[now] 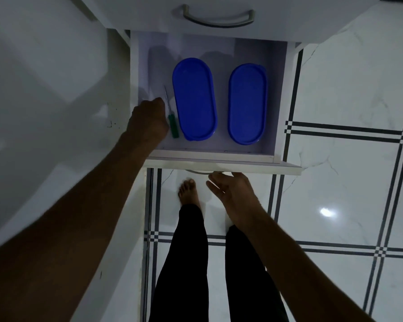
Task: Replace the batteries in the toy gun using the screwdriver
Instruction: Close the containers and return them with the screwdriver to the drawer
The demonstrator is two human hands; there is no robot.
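Observation:
A screwdriver with a green handle and a thin metal shaft lies on the floor of an open white drawer, along its left side. My left hand reaches into the drawer just left of the screwdriver, its back facing up and its fingers pointing down out of sight. The hand's edge is against the screwdriver, but no grip on it shows. My right hand hovers below the drawer's front panel with relaxed, spread fingers, close to the drawer's handle. No toy gun or batteries are in view.
Two blue oval lidded containers lie side by side in the drawer. A closed drawer with a curved handle sits above. A white counter is on the left. Below are my legs and a bare foot on a white tiled floor.

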